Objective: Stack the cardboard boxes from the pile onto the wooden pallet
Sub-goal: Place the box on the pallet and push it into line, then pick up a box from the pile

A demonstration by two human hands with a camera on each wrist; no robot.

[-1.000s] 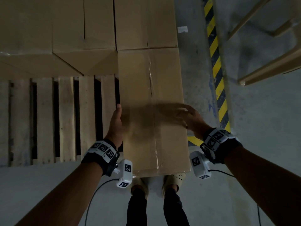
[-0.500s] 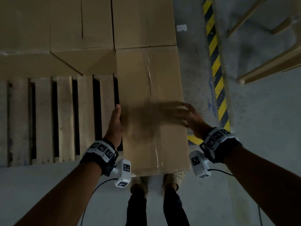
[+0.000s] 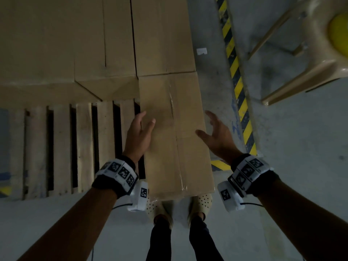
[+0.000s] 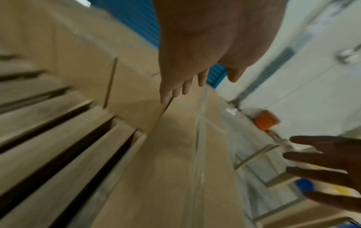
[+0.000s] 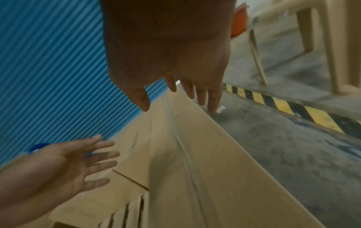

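A long taped cardboard box (image 3: pixel 175 140) lies on the right end of the wooden pallet (image 3: pixel 62 147), its far end against other boxes (image 3: pixel 94 44) stacked at the back. My left hand (image 3: pixel 140 132) hovers open above the box's left edge, fingers straight and apart from the cardboard. My right hand (image 3: pixel 214 136) hovers open above its right edge, fingers spread. The left wrist view shows the left hand (image 4: pixel 195 64) over the box (image 4: pixel 175 154) with the right hand's fingers (image 4: pixel 322 169) at lower right. In the right wrist view both hands (image 5: pixel 175 69) are clear of the box (image 5: pixel 195 169).
A yellow-and-black floor stripe (image 3: pixel 237 78) runs right of the pallet. A beige plastic chair (image 3: pixel 301 59) stands beyond it at upper right. My feet (image 3: pixel 178 206) stand at the box's near end. A blue corrugated wall (image 5: pixel 48 61) is behind the stack.
Both hands have let go of the box sides and lifted off it with fingers spread. The box stays where it was on the pallet.
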